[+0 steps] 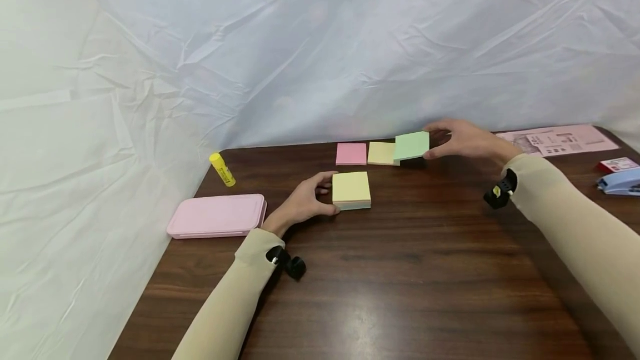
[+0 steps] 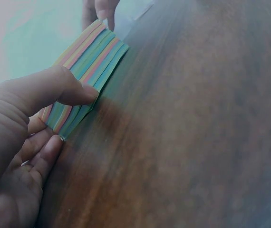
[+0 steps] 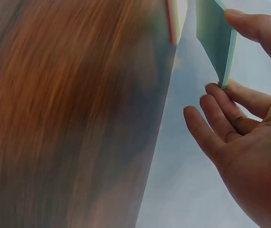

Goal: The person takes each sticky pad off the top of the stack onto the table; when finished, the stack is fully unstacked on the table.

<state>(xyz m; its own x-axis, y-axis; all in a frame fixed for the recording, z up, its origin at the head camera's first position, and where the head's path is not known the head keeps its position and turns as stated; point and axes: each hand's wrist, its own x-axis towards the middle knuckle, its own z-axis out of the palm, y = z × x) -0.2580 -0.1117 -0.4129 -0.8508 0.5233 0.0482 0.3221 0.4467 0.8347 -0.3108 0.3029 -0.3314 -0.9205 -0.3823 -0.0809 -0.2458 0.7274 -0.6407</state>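
Observation:
My left hand (image 1: 306, 200) grips a thick stack of sticky notes (image 1: 351, 188), thumb on the near side and fingers on the far side. The top of the stack is yellow; in the left wrist view its edge (image 2: 90, 59) shows pink, yellow, blue and green layers. Between thumb and fingertips my right hand (image 1: 462, 140) pinches a thin green sticky note pad (image 1: 411, 145), held just above the table. That pad (image 3: 218, 42) overlaps part of a yellow sticky note pad (image 1: 382, 153) in the head view. Beside the yellow one lies a pink sticky note pad (image 1: 351, 154).
A pink case (image 1: 217, 215) and a yellow glue stick (image 1: 222, 169) are at the left. Pink printed sheets (image 1: 565, 140), a small red and white box (image 1: 619, 165) and a blue stapler (image 1: 620, 181) sit at the right. White sheeting (image 1: 320, 54) hangs behind the wooden table (image 1: 400, 271).

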